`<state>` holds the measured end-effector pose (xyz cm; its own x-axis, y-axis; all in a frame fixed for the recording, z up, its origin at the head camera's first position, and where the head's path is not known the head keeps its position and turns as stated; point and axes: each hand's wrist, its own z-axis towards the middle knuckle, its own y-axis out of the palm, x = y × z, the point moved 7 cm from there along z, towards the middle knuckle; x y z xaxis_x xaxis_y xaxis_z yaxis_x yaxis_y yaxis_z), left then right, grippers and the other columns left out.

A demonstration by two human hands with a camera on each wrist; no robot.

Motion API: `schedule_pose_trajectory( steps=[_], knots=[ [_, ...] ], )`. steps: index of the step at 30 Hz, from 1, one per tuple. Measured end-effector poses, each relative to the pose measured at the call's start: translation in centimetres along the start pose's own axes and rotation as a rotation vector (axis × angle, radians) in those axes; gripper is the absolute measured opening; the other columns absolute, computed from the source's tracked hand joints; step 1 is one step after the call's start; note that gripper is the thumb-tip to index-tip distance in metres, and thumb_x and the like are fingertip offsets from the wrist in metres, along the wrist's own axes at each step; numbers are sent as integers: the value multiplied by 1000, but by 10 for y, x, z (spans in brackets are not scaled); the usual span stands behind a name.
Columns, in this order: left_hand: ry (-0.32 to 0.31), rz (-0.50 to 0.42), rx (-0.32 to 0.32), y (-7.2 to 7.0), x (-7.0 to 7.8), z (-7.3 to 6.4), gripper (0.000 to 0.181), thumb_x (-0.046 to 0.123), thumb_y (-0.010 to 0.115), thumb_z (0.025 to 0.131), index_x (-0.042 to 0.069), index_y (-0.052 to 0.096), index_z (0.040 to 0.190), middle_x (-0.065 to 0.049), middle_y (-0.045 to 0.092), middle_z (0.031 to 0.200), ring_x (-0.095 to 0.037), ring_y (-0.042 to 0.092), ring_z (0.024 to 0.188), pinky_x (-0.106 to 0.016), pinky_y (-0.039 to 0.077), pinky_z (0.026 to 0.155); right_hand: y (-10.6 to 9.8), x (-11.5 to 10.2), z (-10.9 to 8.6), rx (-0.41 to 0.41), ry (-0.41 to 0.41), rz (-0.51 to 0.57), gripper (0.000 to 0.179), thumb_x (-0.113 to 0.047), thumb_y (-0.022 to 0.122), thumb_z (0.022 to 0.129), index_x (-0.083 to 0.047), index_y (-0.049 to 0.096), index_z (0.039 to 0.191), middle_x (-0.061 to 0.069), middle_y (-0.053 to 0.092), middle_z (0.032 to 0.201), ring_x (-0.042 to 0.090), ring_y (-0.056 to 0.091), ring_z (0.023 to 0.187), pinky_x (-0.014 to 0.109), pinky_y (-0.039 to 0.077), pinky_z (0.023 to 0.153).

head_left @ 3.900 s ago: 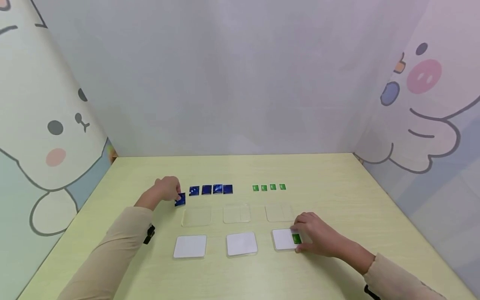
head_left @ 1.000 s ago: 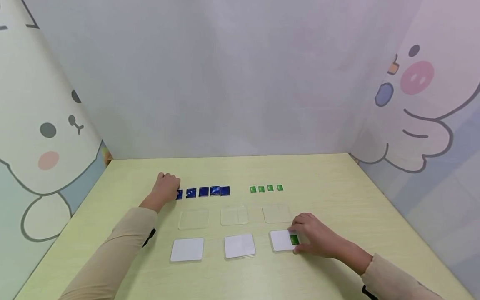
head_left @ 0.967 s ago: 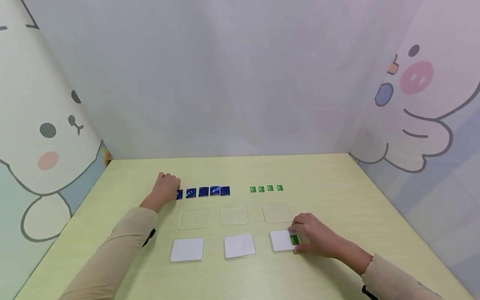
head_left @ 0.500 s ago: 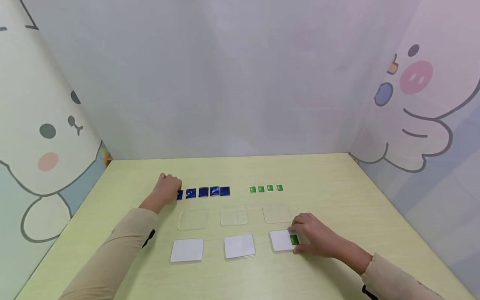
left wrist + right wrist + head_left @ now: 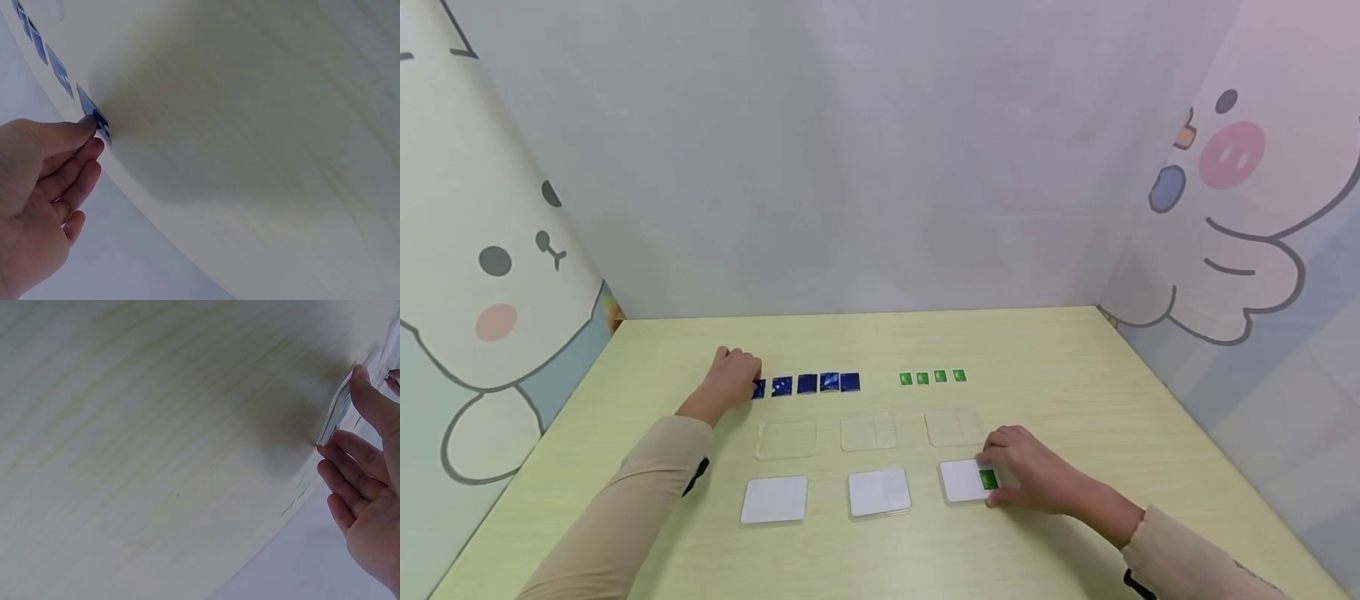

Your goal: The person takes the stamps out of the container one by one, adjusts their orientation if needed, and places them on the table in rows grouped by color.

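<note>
At the left end of the back row, my left hand (image 5: 727, 382) pinches a small dark blue square card (image 5: 760, 388) between thumb and fingers. In the left wrist view this blue card (image 5: 91, 107) lies at the table, its near end under the thumb. My right hand (image 5: 1028, 469) holds the short right side of a thin clear case with a white face (image 5: 960, 481), thumb on the near edge and fingers on the far one. A small green square (image 5: 988, 479) lies on that white face, by the palm. The right wrist view shows the case's layered edge (image 5: 335, 407).
More blue cards (image 5: 807, 384) continue the row rightward, then several green squares (image 5: 922, 378). Three clear plastic lids (image 5: 786, 439) lie in the middle row. Two more white-faced cases (image 5: 775, 499) stand in front. A pale curtain (image 5: 850, 167) rises behind the table.
My left hand has moved the end blue card back and up into line with the others, where it stays over the last second. My right hand keeps its hold. The head view has shifted slightly.
</note>
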<state>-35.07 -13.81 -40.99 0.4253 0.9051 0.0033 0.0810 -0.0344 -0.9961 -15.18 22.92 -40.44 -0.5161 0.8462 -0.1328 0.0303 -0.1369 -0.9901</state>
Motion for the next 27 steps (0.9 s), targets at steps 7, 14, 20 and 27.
schedule_pose_trajectory(
  steps=[7, 14, 20, 27],
  knots=[
    [3, 4, 10, -2, -1, -2, 8, 6, 63, 87, 3, 67, 94, -12, 67, 92, -29, 56, 88, -52, 35, 93, -1, -1, -1, -6, 3, 4, 49, -40, 83, 70, -10, 71, 107, -4, 64, 104, 15, 53, 100, 41, 46, 92],
    [3, -5, 40, -13, 2, -6, 13, 6, 64, 87, 2, 67, 99, -13, 68, 98, -31, 57, 92, -53, 34, 95, -1, 1, -1, 17, 5, 22, 49, -41, 83, 70, -10, 71, 107, -4, 64, 104, 14, 53, 99, 41, 46, 91],
    [31, -7, 59, -24, 16, -10, 15, 10, 68, 86, 3, 67, 99, -12, 67, 97, -31, 56, 93, -52, 34, 94, -1, 5, -2, 56, 6, 66, 47, -40, 84, 69, -11, 72, 103, -5, 64, 103, 14, 55, 98, 43, 45, 92],
    [72, 12, 83, -33, 36, -13, 17, 11, 69, 86, 4, 66, 101, -10, 66, 98, -29, 55, 93, -49, 35, 92, -1, 8, -4, 89, -17, 117, 45, -39, 85, 67, -13, 71, 100, -6, 64, 101, 13, 55, 96, 41, 44, 89]
  ],
)
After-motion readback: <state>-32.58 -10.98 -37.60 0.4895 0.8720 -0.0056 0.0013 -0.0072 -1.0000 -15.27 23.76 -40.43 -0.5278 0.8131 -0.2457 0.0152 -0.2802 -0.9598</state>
